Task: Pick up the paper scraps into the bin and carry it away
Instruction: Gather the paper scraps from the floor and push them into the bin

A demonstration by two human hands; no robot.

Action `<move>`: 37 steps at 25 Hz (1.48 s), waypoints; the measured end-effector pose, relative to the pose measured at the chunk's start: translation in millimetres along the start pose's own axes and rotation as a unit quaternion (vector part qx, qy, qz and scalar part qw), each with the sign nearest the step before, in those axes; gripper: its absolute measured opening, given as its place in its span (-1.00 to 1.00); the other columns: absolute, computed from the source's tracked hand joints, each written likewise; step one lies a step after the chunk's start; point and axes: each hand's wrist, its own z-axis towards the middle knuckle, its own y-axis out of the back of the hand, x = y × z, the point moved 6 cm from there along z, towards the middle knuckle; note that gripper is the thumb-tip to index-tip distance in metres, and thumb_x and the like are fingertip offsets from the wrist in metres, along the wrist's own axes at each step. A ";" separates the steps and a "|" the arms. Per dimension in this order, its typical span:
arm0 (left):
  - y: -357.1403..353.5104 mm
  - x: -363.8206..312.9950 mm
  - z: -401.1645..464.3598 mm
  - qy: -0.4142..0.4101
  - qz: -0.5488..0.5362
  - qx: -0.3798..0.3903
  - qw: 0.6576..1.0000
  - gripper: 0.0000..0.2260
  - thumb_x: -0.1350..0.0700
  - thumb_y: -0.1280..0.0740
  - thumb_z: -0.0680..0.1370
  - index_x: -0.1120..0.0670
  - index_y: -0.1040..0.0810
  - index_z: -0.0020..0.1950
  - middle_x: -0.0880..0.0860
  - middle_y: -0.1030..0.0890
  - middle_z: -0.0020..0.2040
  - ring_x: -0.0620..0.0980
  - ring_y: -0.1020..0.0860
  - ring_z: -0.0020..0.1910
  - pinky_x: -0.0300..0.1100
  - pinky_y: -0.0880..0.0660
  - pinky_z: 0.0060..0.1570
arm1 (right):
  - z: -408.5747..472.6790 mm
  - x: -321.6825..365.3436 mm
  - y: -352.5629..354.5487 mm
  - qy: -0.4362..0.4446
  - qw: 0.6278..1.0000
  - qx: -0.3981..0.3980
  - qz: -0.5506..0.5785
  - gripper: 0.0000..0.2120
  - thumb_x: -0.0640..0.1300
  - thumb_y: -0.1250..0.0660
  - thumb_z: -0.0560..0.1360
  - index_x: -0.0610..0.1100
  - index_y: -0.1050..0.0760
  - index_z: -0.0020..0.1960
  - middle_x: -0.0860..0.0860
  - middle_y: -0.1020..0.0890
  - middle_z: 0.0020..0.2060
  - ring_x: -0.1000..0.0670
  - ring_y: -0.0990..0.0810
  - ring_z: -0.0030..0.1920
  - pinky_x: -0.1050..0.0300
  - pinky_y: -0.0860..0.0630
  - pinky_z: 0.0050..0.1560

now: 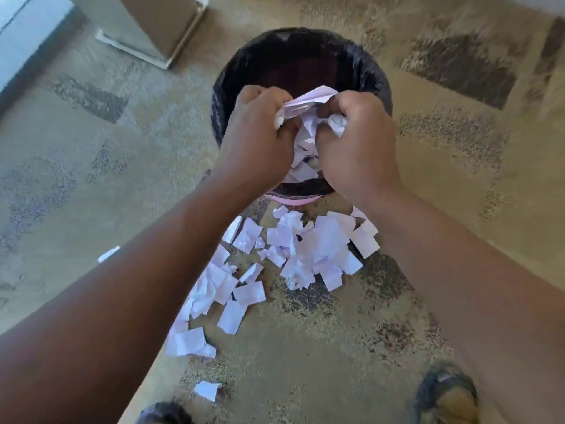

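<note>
A round pink bin (301,55) lined with a black bag stands on the carpet ahead of me. Over its mouth, my left hand (260,133) and my right hand (357,142) each grip a bunch of white paper scraps (305,101), side by side with fingers curled. More white scraps (301,166) show below and between the hands, inside the bin. A pile of white paper scraps (312,249) lies on the carpet just in front of the bin, trailing toward me on the left (214,295).
Single scraps lie apart at the left (108,254) and near my feet (208,390). My sandalled feet (446,396) show at the bottom edge. A beige cabinet base (149,29) stands at the back left, beyond the patterned carpet (305,347).
</note>
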 end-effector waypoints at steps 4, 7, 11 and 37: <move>-17.5 4.5 14.5 -0.045 0.088 0.097 0.990 -0.71 0.10 -0.39 0.51 0.13 -0.54 0.21 0.12 -0.53 0.21 0.15 -0.53 0.16 0.01 -0.47 0.19 | 10.2 4.2 -15.9 0.025 0.991 0.124 -0.042 -0.74 -0.24 -0.39 0.42 -0.11 -0.60 0.11 -0.09 -0.66 -0.03 -0.11 -0.63 -0.11 -0.05 -0.58 -0.14; -23.0 5.2 6.5 -0.065 0.125 0.119 0.983 -0.71 0.07 -0.31 0.48 0.03 -0.54 0.20 0.01 -0.56 0.23 0.11 -0.56 0.19 0.10 -0.49 0.20 | 2.3 5.7 -21.8 0.048 0.984 0.147 -0.088 -0.80 -0.18 -0.30 0.46 -0.22 -0.57 0.05 -0.14 -0.64 -0.04 -0.20 -0.61 -0.10 -0.18 -0.58 -0.12; -24.1 10.0 -15.1 -0.105 0.111 0.063 0.986 -0.76 0.21 -0.25 0.48 0.11 -0.63 0.08 0.07 -0.66 0.07 0.16 -0.61 0.05 0.07 -0.51 0.14 | -14.3 3.3 -29.5 0.088 0.987 0.088 -0.105 -0.79 -0.21 -0.17 0.49 -0.25 -0.55 -0.03 -0.09 -0.61 0.00 -0.22 -0.58 -0.03 -0.11 -0.53 -0.09; -106.9 282.8 -426.9 0.329 0.166 0.335 0.867 0.17 0.02 -0.54 0.46 -0.21 0.43 0.58 0.06 0.48 0.59 0.36 0.13 0.62 0.22 -0.24 0.49 | -257.0 -106.2 -277.8 -0.016 0.786 0.562 -0.257 0.14 0.12 -0.53 0.44 0.06 0.26 0.66 -0.02 0.17 0.66 -0.26 0.20 0.64 -0.29 -0.20 0.55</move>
